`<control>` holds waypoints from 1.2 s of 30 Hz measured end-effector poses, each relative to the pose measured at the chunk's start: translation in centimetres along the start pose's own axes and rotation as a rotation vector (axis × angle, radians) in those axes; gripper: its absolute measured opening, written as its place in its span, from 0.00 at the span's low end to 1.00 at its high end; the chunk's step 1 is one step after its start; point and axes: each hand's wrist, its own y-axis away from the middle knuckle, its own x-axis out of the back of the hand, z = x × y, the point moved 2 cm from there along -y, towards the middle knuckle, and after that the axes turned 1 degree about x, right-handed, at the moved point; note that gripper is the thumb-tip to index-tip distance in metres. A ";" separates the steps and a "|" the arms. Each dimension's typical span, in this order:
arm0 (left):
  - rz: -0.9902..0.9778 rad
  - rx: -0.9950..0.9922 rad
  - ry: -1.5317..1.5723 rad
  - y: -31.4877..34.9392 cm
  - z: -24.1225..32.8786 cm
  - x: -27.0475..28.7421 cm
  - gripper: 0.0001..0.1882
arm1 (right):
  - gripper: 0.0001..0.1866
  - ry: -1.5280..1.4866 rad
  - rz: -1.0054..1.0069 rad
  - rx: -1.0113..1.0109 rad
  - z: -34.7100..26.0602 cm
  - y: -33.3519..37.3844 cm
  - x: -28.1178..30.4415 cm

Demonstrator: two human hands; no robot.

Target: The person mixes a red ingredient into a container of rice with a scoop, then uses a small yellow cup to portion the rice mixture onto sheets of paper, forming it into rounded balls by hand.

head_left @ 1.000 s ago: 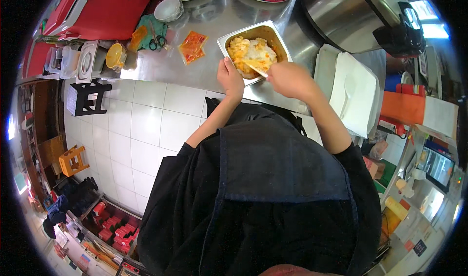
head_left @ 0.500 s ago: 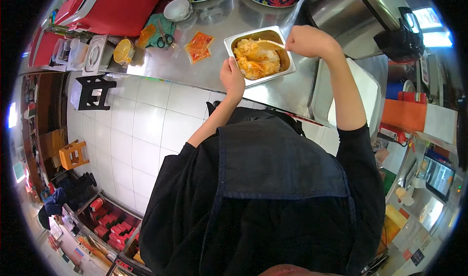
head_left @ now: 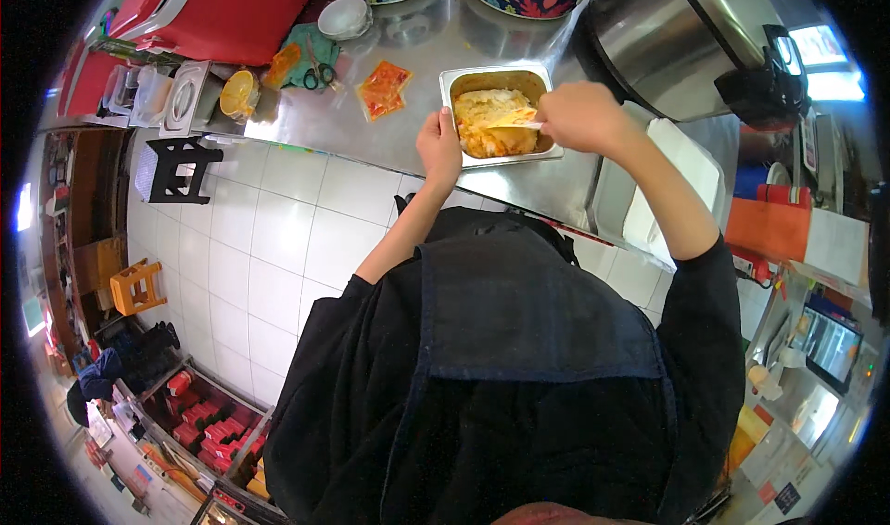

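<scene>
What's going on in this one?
A person works at a steel counter with both bare hands. The left hand holds the near left side of a metal pan, while the right hand grips a pale paddle whose blade is in the rice-like food. The food is unevenly coloured, paler in places and orange in others. An orange-red packet lies to the pan's left.

The pan [head_left: 519,79] is glossy metal, the apron [head_left: 542,312] matt cloth.
</scene>
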 end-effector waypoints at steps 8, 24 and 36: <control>-0.134 -0.001 -0.151 -1.4 1.0 0.4 0.19 | 0.09 0.134 0.030 0.202 0.7 -2.6 -3.9; -0.213 -0.012 -0.162 -2.6 1.6 0.4 0.19 | 0.07 0.296 -0.014 0.358 -1.5 -4.9 -4.0; -0.178 -0.037 -0.254 -3.3 0.7 0.7 0.20 | 0.06 0.254 -0.008 0.253 0.7 -2.3 1.2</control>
